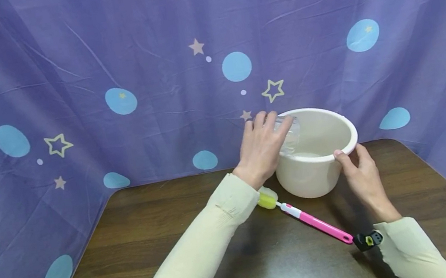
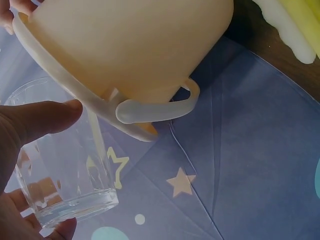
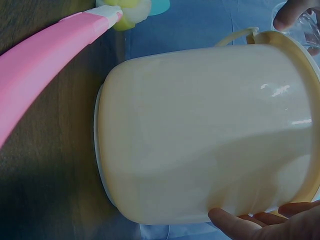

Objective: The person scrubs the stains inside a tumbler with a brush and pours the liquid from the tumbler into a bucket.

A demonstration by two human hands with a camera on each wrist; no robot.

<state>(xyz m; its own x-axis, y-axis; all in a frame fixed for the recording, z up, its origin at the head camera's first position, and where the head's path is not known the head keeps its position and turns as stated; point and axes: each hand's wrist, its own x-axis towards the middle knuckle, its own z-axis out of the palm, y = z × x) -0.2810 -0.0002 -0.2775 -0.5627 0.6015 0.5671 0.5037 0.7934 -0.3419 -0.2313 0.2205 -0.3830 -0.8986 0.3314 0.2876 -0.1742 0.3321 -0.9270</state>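
My left hand [image 1: 261, 147] holds a clear glass [image 2: 70, 165] tilted at the left rim of a white bucket [image 1: 310, 178]. In the left wrist view the thumb and fingers lie on opposite sides of the glass, its thick base turned away from the bucket. My right hand [image 1: 365, 179] grips the bucket's near right rim, thumb on the edge and fingers against the outer wall. Some clear liquid seems to lie inside the bucket, though its bottom is mostly hidden. Folded down on the bucket's outside is a pale handle [image 2: 160, 110].
A bottle brush with a pink handle [image 1: 322, 225] and a yellow and white sponge head [image 1: 267, 198] lies in front of the bucket on the brown wooden table [image 1: 167, 230]. Behind the table hangs a purple curtain [image 1: 163, 95] with stars and blue dots.
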